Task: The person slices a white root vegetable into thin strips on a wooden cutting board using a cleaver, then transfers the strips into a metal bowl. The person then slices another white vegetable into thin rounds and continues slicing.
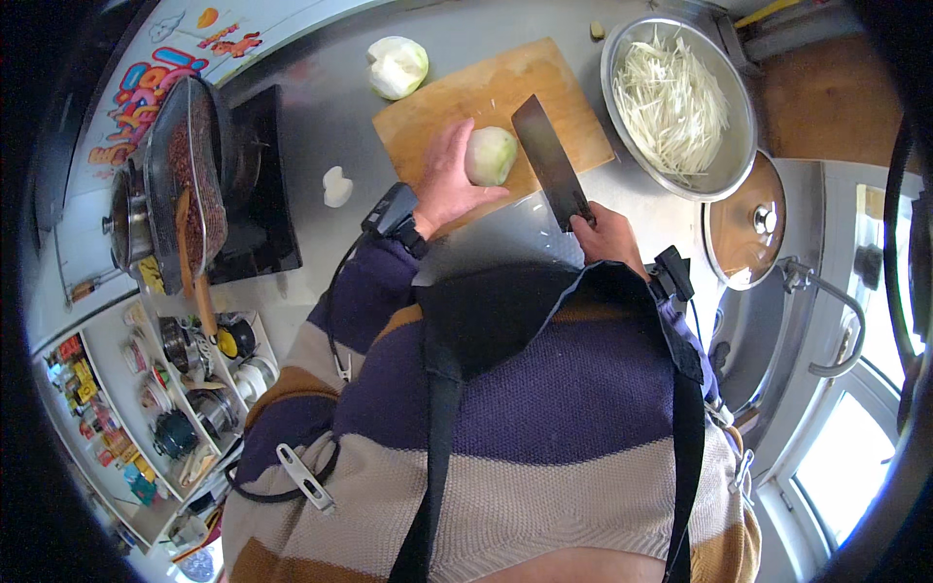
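On a wooden cutting board (510,69), my left hand (450,175) cups the left and near side of a peeled pale-green radish piece (491,156), thumb and fingers spread around it. My right hand (606,232) grips the handle of a cleaver (547,157); its blade points away from me, just right of the radish piece and apart from it. Another peeled radish piece (397,68) sits on the steel counter beyond the board's far left corner. White shreds (667,102) fill much of a steel bowl (745,157) to the right of the board.
A flat white slice (337,187) lies on the counter at left. Beyond it are a black cooktop (273,182) and a mesh basket (208,167) of reddish-brown contents. A glass lid (743,218) and a sink with a faucet (838,291) are at right. Open shelves (131,415) hold cookware at lower left.
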The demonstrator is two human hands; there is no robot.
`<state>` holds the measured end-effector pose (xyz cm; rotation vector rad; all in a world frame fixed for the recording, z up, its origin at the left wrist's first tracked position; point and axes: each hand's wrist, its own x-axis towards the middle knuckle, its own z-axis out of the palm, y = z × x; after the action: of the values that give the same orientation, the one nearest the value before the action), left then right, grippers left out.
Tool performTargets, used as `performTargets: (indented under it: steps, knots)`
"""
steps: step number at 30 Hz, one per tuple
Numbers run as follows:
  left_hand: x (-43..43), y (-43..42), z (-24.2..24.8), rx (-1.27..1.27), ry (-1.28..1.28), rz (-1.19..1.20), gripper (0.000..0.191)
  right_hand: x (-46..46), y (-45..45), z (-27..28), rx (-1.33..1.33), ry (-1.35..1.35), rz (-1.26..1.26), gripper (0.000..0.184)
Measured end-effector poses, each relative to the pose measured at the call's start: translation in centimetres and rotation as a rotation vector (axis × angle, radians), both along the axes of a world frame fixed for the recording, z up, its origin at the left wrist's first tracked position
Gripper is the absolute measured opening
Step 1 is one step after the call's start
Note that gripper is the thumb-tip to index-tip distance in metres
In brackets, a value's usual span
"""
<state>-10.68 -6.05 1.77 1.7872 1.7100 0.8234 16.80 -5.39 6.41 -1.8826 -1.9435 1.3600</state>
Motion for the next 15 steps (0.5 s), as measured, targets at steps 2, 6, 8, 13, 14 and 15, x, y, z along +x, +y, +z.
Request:
performTargets:
  steps: [2, 6, 8, 13, 14, 15]
  knots:
    - [0.5, 0.7, -0.1, 0.037, 0.119, -0.095, 0.097, -0.1, -0.3, -0.3, -0.030, 0.005, -0.030, 0.027]
    - [0.8, 2.0, 0.1, -0.064, 0.137, -0.037, 0.086, -0.4, -0.6, -0.4, -0.008, 0.003, -0.030, 0.027]
    - [1.2, 1.8, 0.2, -0.107, 0.175, 0.146, 0.079, -0.5, -0.6, -0.2, 0.048, -0.053, 0.023, 0.027]
    - [2.5, 0.7, 0.1, -0.103, 0.185, 0.317, 0.071, -1.1, 0.2, 0.8, 0.150, -0.261, 0.245, 0.023]
    - [2.6, 0.7, 0.1, -0.135, 0.176, 0.346, 0.070, -1.4, 0.4, 0.9, 0.141, -0.267, 0.288, 0.022]
    - [2.6, 0.5, 0.0, -0.099, 0.150, 0.366, 0.070, -1.8, 0.6, 1.0, 0.158, -0.276, 0.334, 0.022]
